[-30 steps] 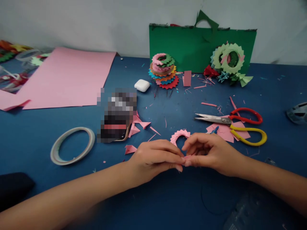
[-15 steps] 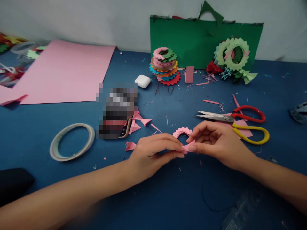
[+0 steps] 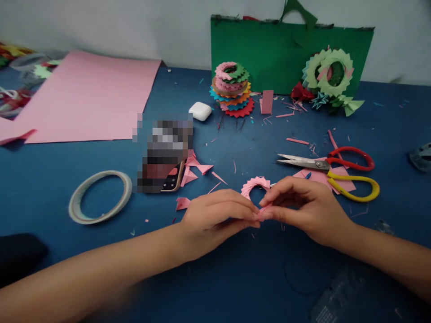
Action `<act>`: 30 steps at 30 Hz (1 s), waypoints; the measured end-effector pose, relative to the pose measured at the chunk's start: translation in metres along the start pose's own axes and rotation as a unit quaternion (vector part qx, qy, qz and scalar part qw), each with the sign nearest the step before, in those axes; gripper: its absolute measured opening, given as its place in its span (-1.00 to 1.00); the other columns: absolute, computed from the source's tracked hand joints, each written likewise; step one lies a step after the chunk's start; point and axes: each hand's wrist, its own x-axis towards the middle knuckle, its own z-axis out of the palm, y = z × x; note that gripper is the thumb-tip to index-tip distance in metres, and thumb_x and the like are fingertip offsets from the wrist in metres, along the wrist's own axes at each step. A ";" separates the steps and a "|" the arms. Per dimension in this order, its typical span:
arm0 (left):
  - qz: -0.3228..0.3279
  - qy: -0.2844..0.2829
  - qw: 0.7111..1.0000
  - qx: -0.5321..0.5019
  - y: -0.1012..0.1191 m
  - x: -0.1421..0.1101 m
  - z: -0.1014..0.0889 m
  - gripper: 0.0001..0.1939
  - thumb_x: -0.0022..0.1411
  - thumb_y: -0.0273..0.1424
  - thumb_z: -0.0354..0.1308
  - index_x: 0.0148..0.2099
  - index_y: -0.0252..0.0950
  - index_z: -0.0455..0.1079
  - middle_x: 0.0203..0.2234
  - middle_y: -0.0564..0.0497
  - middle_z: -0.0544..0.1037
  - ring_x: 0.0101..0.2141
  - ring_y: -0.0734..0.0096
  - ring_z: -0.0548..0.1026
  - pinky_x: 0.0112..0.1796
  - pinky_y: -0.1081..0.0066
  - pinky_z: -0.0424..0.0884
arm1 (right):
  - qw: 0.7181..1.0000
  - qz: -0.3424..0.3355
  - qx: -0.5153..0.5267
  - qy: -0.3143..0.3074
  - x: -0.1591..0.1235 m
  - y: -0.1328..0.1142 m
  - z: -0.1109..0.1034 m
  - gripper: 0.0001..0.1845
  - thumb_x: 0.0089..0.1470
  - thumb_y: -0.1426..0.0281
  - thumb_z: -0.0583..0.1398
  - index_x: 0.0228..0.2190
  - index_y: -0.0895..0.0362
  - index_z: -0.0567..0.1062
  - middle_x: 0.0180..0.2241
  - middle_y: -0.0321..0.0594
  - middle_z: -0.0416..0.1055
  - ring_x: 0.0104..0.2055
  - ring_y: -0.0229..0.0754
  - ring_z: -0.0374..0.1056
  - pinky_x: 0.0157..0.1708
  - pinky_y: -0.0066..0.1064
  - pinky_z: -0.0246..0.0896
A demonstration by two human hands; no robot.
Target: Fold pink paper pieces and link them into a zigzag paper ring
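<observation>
My left hand and my right hand meet over the blue table, fingertips pinching a small folded pink paper piece. Just beyond the fingers shows a toothed pink paper ring. Its near side is hidden by my hands, so I cannot tell whether the pinched piece is joined to it. Open-bladed scissors with one red and one yellow handle lie past my right hand on pink paper. Left of the ring are several folded pink pieces.
A tape roll, a partly blurred phone and a white earbud case lie to the left. Pink sheet is behind them. Stacked paper rings and pale green rings stand before a green board.
My right fingers have moved slightly left and closer to my left fingertips. Less of the pinched pink piece shows now, and more of the ring is visible. The camera view has shifted slightly.
</observation>
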 end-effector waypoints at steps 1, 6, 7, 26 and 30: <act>0.001 -0.004 1.000 -0.001 0.000 0.000 0.000 -0.77 -0.02 -0.72 0.28 -0.28 -0.43 0.42 -0.41 -0.07 0.57 -0.34 0.47 0.54 -0.26 0.51 0.52 | 1.000 -0.005 0.002 0.000 0.000 0.001 0.001 -0.83 -0.10 0.48 0.33 -0.40 0.06 0.49 -0.43 -0.41 0.48 -0.40 -0.39 0.43 -0.37 -0.64 0.36; 0.001 -0.006 1.000 -0.010 0.000 0.000 0.000 -0.77 -0.01 -0.73 0.27 -0.28 -0.42 0.42 -0.42 -0.07 0.56 -0.34 0.46 0.53 -0.27 0.50 0.52 | 0.998 -0.054 -0.018 0.006 -0.001 0.008 0.004 -0.83 -0.08 0.51 0.32 -0.40 0.06 0.47 -0.44 -0.41 0.48 -0.38 -0.37 0.43 -0.36 -0.62 0.37; -0.004 0.001 1.000 -0.015 0.000 -0.001 0.002 -0.76 0.00 -0.72 0.27 -0.27 -0.41 0.42 -0.41 -0.06 0.56 -0.34 0.46 0.53 -0.27 0.50 0.52 | 0.997 -0.076 -0.031 0.011 -0.001 0.009 0.004 -0.83 -0.07 0.51 0.32 -0.39 0.06 0.47 -0.42 -0.40 0.48 -0.36 -0.37 0.43 -0.34 -0.61 0.37; 0.092 -0.009 0.992 0.088 0.001 -0.007 -0.007 -0.91 0.14 -0.64 0.18 -0.30 -0.41 0.44 -0.38 -0.10 0.52 -0.36 0.44 0.54 -0.34 0.52 0.51 | 0.987 0.125 0.087 -0.053 -0.006 0.001 0.004 -0.81 -0.15 0.40 0.37 -0.42 0.11 0.50 -0.49 -0.35 0.48 -0.47 -0.38 0.40 -0.48 -0.63 0.30; 0.111 -0.029 0.988 0.102 0.001 -0.006 -0.006 -0.89 0.14 -0.63 0.19 -0.26 -0.39 0.44 -0.38 -0.07 0.54 -0.35 0.45 0.55 -0.30 0.54 0.52 | 0.977 0.164 0.130 -0.041 -0.003 0.000 0.006 -0.76 -0.26 0.42 0.42 -0.47 0.13 0.52 -0.53 -0.35 0.48 -0.48 -0.37 0.39 -0.48 -0.62 0.29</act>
